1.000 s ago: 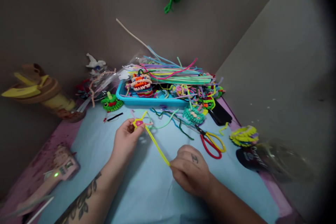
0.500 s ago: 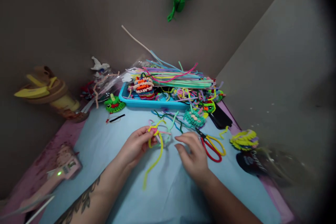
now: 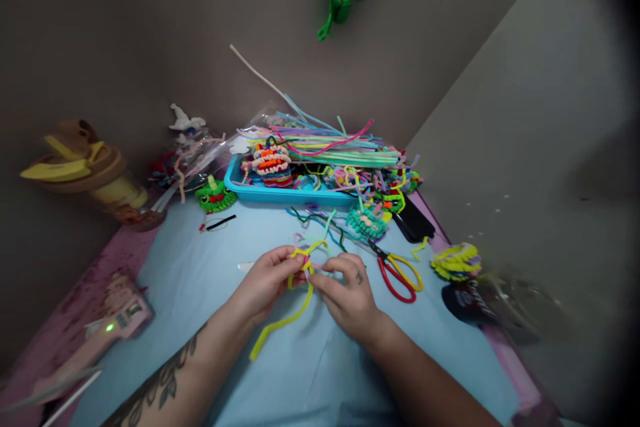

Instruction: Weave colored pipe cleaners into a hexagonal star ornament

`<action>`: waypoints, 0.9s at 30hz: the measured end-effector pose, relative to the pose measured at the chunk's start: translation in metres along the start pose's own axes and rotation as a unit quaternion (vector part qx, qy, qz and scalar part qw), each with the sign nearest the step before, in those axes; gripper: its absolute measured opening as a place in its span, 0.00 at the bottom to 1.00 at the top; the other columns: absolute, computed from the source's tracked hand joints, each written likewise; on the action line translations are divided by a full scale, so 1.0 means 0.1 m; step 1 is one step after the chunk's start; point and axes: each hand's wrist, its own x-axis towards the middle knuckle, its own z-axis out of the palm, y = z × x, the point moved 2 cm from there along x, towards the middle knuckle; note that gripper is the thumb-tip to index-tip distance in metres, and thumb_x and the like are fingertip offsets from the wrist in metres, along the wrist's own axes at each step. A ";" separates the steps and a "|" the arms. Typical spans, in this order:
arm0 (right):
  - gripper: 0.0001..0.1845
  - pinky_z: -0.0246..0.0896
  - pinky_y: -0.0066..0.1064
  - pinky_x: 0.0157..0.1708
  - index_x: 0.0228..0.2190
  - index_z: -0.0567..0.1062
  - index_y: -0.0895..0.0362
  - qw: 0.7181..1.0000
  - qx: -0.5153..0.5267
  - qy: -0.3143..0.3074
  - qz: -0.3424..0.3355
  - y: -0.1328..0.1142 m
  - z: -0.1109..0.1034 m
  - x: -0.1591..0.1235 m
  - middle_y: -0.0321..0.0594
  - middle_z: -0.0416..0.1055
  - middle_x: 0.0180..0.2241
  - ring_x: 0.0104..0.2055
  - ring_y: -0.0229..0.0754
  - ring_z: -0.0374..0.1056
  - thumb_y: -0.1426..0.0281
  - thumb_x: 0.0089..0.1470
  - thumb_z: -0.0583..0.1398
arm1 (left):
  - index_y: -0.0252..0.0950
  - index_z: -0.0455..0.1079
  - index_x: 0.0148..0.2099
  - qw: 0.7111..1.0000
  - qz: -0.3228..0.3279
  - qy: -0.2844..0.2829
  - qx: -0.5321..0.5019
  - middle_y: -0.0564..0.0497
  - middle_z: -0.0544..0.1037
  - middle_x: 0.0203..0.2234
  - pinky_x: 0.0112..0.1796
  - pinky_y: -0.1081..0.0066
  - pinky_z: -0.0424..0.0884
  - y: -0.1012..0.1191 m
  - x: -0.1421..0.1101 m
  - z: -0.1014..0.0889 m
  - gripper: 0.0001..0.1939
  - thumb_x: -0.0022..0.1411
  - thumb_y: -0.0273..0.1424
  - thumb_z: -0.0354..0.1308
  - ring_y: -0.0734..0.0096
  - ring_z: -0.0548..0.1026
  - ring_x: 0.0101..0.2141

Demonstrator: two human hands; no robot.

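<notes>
My left hand [image 3: 273, 278] pinches a small knot of pink and yellow pipe cleaners [image 3: 306, 263] between thumb and fingers. One long yellow pipe cleaner [image 3: 283, 323] trails from it down toward me, its end free above the cloth. My right hand [image 3: 350, 290] meets the piece from the right, thumb and forefinger closed around a strand at its edge, near a short pink end. Mint and lilac ends stick up behind the knot. The fingers cover part of the piece. Right of my right hand lie scissors [image 3: 397, 273] with red and yellow handles.
A blue tray [image 3: 295, 196] heaped with pipe cleaners stands at the back. Before it lie a teal fuzzy piece [image 3: 367, 220] and loose strands. A green fuzzy head [image 3: 216, 195] sits left, a pink glue gun [image 3: 120, 327] nearer, a black phone [image 3: 414, 220] and yellow bundle [image 3: 456, 261] right.
My right hand has moved left and closed on the piece's edge; before, it was apart with fingers spread. The long yellow tail has swung left. The view has shifted slightly.
</notes>
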 end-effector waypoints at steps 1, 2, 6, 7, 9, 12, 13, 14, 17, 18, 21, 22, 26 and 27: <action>0.13 0.64 0.37 0.39 0.35 0.76 0.55 1.000 -0.001 0.000 -0.001 0.00 0.00 0.00 0.41 0.66 0.34 0.39 0.43 0.61 0.81 0.51 0.59 | 0.31 0.73 0.31 1.000 0.002 0.005 0.002 0.51 0.76 0.23 0.28 0.77 0.66 -0.01 0.01 0.00 0.14 0.47 0.35 0.70 0.78 0.71 0.24; 0.12 0.64 0.36 0.39 0.34 0.76 0.55 1.000 -0.002 0.002 -0.003 -0.01 0.01 0.00 0.41 0.66 0.34 0.38 0.43 0.61 0.81 0.51 0.58 | 0.32 0.73 0.33 1.000 0.005 0.011 0.004 0.52 0.76 0.23 0.28 0.78 0.65 -0.01 0.02 0.00 0.15 0.46 0.35 0.70 0.79 0.70 0.23; 0.13 0.65 0.37 0.39 0.34 0.75 0.54 1.000 0.000 -0.004 -0.006 -0.02 0.03 -0.01 0.42 0.66 0.34 0.39 0.43 0.61 0.82 0.51 0.57 | 0.33 0.70 0.35 0.999 0.033 0.041 0.013 0.57 0.73 0.17 0.25 0.78 0.62 -0.02 0.02 0.01 0.19 0.42 0.34 0.72 0.80 0.69 0.20; 0.13 0.65 0.38 0.40 0.34 0.74 0.54 1.000 0.003 -0.007 -0.004 -0.01 0.04 -0.01 0.42 0.66 0.34 0.39 0.43 0.61 0.83 0.50 0.57 | 0.33 0.70 0.36 0.998 0.039 0.051 0.017 0.58 0.73 0.17 0.25 0.79 0.62 -0.01 0.01 0.01 0.20 0.42 0.34 0.72 0.80 0.69 0.20; 0.16 0.65 0.39 0.40 0.36 0.74 0.54 1.000 0.007 -0.010 0.001 -0.01 0.04 -0.01 0.43 0.66 0.36 0.40 0.44 0.61 0.84 0.50 0.56 | 0.33 0.69 0.37 0.996 0.047 0.069 0.025 0.57 0.75 0.18 0.25 0.79 0.62 0.00 -0.01 0.02 0.20 0.43 0.35 0.71 0.80 0.70 0.20; 0.17 0.65 0.38 0.40 0.37 0.75 0.52 1.000 0.001 -0.009 0.003 -0.01 0.04 0.00 0.42 0.66 0.37 0.40 0.43 0.61 0.83 0.51 0.56 | 0.33 0.68 0.38 0.996 0.040 0.071 0.031 0.56 0.76 0.20 0.25 0.79 0.62 0.00 -0.02 0.02 0.20 0.45 0.35 0.70 0.80 0.70 0.21; 0.16 0.65 0.38 0.40 0.36 0.75 0.52 1.000 -0.002 -0.008 0.003 -0.02 0.04 0.01 0.41 0.66 0.36 0.40 0.43 0.61 0.83 0.51 0.57 | 0.33 0.68 0.37 0.997 0.034 0.066 0.031 0.56 0.76 0.19 0.25 0.79 0.62 -0.01 -0.01 0.02 0.20 0.45 0.35 0.70 0.80 0.70 0.21; 0.14 0.65 0.38 0.39 0.35 0.75 0.52 1.000 -0.005 -0.006 0.001 -0.02 0.04 0.01 0.41 0.66 0.36 0.39 0.43 0.61 0.82 0.51 0.58 | 0.33 0.68 0.36 0.997 0.029 0.061 0.029 0.57 0.75 0.18 0.24 0.79 0.61 -0.01 -0.01 0.02 0.20 0.45 0.35 0.71 0.81 0.69 0.20; 0.11 0.65 0.38 0.39 0.33 0.74 0.52 1.000 -0.011 -0.001 -0.005 -0.03 0.03 0.03 0.41 0.66 0.35 0.39 0.43 0.61 0.80 0.51 0.59 | 0.32 0.69 0.35 0.998 0.025 0.044 0.026 0.58 0.73 0.17 0.23 0.80 0.60 -0.03 0.01 0.01 0.19 0.44 0.35 0.70 0.82 0.68 0.19; 0.11 0.65 0.37 0.38 0.33 0.74 0.52 1.000 -0.010 0.000 -0.006 -0.03 0.02 0.03 0.41 0.66 0.35 0.38 0.43 0.61 0.80 0.51 0.60 | 0.32 0.69 0.34 0.998 0.029 0.042 0.025 0.57 0.73 0.18 0.23 0.80 0.61 -0.03 0.02 0.01 0.18 0.44 0.35 0.70 0.82 0.68 0.19; 0.14 0.65 0.37 0.37 0.34 0.74 0.52 1.000 0.001 0.004 -0.003 -0.03 0.01 0.02 0.40 0.66 0.34 0.37 0.42 0.61 0.82 0.50 0.59 | 0.32 0.69 0.35 0.997 0.047 0.055 0.033 0.57 0.74 0.18 0.24 0.79 0.62 -0.04 0.04 -0.01 0.18 0.44 0.35 0.70 0.81 0.68 0.20; 0.14 0.65 0.37 0.37 0.35 0.74 0.52 1.000 0.007 0.007 0.001 -0.03 0.01 0.01 0.40 0.66 0.34 0.36 0.42 0.61 0.83 0.50 0.59 | 0.33 0.69 0.35 0.996 0.055 0.065 0.039 0.57 0.75 0.19 0.25 0.79 0.63 -0.05 0.04 -0.02 0.18 0.43 0.35 0.70 0.81 0.69 0.20; 0.14 0.64 0.38 0.38 0.35 0.74 0.52 0.999 0.039 0.016 0.025 -0.03 0.03 -0.01 0.39 0.66 0.33 0.37 0.42 0.61 0.82 0.50 0.60 | 0.34 0.70 0.34 0.981 0.112 0.094 0.130 0.56 0.76 0.20 0.27 0.76 0.66 -0.05 0.02 -0.02 0.15 0.45 0.33 0.68 0.77 0.72 0.22; 0.13 0.63 0.39 0.38 0.34 0.74 0.52 0.998 0.052 0.015 0.041 -0.03 0.04 -0.02 0.39 0.65 0.32 0.37 0.42 0.61 0.81 0.50 0.59 | 0.34 0.71 0.34 0.972 0.134 0.092 0.169 0.55 0.76 0.21 0.28 0.76 0.67 -0.05 0.01 -0.01 0.13 0.46 0.33 0.67 0.76 0.72 0.23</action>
